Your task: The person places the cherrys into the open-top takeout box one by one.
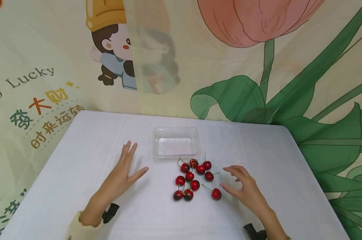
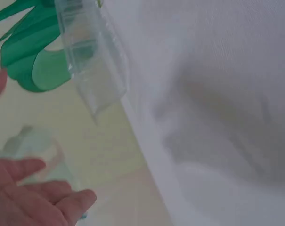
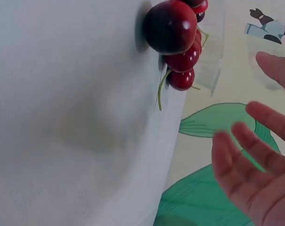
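In the head view, 11 red cherries (image 1: 189, 176) lie in a loose cluster on the white surface (image 1: 145, 213), around the lower middle of the frame. Most are bunched close together, some with green stems showing; 1 separate cherry (image 1: 216, 194) sits at the cluster's lower right, its stem pointing up and left.

Just above the cluster, at the middle of the frame, stands a clear plastic container (image 1: 177, 156), open at the top, with no cherry in it.

The left hand (image 1: 121, 176) is at the lower left of the frame, left of the cherries and container and apart from both. Its fingers are extended, the thumb spread wide toward the right, and it has hold of nothing.

The right hand (image 1: 245, 186) is at the lower right, near the separate cherry without touching it. Its fingers are slightly bent, with a gap between thumb and fingertips, and it too grips nothing. The right wrist view shows the same loose, parted fingers at lower right, with cherries at the upper middle.

A black device (image 1: 110, 213) is at the left wrist, below a pale sleeve (image 1: 80, 230). Behind the surface hangs a printed backdrop (image 1: 166, 103), with a large pink flower at upper right.
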`<action>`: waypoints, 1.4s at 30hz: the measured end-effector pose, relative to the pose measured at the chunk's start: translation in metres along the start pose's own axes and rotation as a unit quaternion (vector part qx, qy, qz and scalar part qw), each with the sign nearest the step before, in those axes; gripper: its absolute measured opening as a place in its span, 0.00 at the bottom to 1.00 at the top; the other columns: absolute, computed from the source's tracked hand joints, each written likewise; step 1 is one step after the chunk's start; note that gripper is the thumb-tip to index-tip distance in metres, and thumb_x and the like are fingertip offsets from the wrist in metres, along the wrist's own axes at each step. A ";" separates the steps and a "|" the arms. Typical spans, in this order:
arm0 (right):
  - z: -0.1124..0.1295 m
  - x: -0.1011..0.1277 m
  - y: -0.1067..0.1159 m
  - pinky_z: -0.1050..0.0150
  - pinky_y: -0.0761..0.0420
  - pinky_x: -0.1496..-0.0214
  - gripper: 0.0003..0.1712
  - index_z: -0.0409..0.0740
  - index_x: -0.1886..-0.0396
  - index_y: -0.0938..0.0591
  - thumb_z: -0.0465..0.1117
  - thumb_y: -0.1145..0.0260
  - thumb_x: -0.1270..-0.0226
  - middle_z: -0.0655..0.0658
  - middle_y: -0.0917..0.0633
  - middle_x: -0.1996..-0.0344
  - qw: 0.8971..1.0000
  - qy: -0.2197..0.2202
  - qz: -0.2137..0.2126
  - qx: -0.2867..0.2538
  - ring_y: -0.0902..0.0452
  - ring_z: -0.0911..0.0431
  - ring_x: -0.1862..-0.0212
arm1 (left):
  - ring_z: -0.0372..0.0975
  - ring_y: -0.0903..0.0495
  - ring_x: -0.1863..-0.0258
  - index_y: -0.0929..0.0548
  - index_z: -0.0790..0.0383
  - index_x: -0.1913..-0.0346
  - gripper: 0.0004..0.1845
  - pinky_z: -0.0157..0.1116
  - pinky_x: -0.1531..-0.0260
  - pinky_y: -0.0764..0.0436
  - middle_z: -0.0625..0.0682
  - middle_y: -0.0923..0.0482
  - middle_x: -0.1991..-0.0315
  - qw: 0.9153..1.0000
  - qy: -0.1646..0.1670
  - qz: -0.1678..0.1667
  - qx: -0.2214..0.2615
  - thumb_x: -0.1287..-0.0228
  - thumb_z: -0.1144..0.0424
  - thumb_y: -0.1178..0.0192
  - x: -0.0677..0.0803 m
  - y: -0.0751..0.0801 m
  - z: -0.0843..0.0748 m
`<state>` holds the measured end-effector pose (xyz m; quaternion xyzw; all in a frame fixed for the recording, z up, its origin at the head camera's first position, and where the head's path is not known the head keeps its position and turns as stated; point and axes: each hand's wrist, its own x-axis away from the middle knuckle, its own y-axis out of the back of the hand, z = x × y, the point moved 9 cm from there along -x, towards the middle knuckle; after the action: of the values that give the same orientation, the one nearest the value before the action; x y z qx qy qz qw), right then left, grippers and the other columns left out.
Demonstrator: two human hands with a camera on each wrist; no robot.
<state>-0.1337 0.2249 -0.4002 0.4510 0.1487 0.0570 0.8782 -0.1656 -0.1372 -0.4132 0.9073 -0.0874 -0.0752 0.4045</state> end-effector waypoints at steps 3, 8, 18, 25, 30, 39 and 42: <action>-0.001 0.002 -0.009 0.66 0.16 0.68 0.24 0.39 0.51 0.17 0.35 0.22 0.49 0.44 0.18 0.57 0.997 -0.015 0.035 -0.060 0.24 0.56 0.66 | 0.56 0.64 0.23 0.57 0.61 0.22 0.46 0.66 0.33 0.45 0.60 0.67 0.22 0.997 0.015 -0.004 0.069 0.30 0.48 0.43 -0.017 -0.007 0.002; 0.001 0.008 -0.030 0.72 0.22 0.74 0.22 0.37 0.53 0.16 0.39 0.23 0.48 0.44 0.18 0.60 0.990 -0.018 0.108 -0.085 0.28 0.61 0.72 | 0.62 0.48 0.27 0.51 0.71 0.25 0.39 0.55 0.33 0.36 0.69 0.56 0.24 0.983 0.031 0.006 0.179 0.26 0.53 0.47 -0.040 -0.022 0.000; 0.005 0.014 -0.049 0.70 0.18 0.69 0.16 0.37 0.57 0.17 0.33 0.24 0.47 0.46 0.18 0.62 0.988 0.011 0.130 -0.077 0.26 0.63 0.70 | 0.63 0.39 0.32 0.51 0.73 0.26 0.33 0.50 0.35 0.31 0.74 0.47 0.29 0.950 0.089 0.043 0.297 0.26 0.70 0.51 -0.054 -0.049 0.006; 0.004 0.012 -0.036 0.70 0.16 0.67 0.16 0.38 0.56 0.16 0.35 0.25 0.44 0.47 0.17 0.62 0.985 0.008 0.145 -0.098 0.24 0.65 0.68 | 0.63 0.36 0.34 0.50 0.70 0.25 0.33 0.51 0.36 0.30 0.74 0.43 0.30 0.951 0.091 0.030 0.295 0.29 0.74 0.50 -0.055 -0.051 0.006; 0.006 -0.005 -0.002 0.69 0.15 0.63 0.17 0.37 0.54 0.17 0.35 0.26 0.43 0.45 0.16 0.60 0.984 -0.005 0.128 -0.120 0.22 0.64 0.66 | 0.63 0.35 0.34 0.49 0.71 0.25 0.34 0.51 0.36 0.30 0.74 0.42 0.31 0.951 0.078 0.022 0.299 0.30 0.74 0.49 -0.058 -0.047 0.003; 0.051 -0.063 0.021 0.72 0.16 0.58 0.19 0.36 0.51 0.17 0.32 0.26 0.44 0.41 0.16 0.58 0.985 0.049 0.072 -0.146 0.20 0.60 0.63 | 0.65 0.33 0.36 0.47 0.75 0.27 0.33 0.51 0.36 0.29 0.76 0.41 0.32 0.944 0.062 0.007 0.325 0.31 0.77 0.49 -0.057 -0.042 0.001; 0.057 -0.081 0.005 0.72 0.16 0.57 0.19 0.34 0.51 0.18 0.31 0.27 0.43 0.39 0.16 0.57 0.981 0.047 0.079 -0.168 0.19 0.57 0.62 | 0.64 0.34 0.36 0.47 0.75 0.27 0.32 0.50 0.37 0.29 0.76 0.41 0.32 0.941 0.071 0.006 0.331 0.31 0.77 0.49 -0.051 -0.045 0.003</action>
<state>-0.1924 0.1650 -0.3479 0.3038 0.1420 0.1718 0.9263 -0.2118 -0.0988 -0.4455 0.9924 -0.0835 0.0250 0.0870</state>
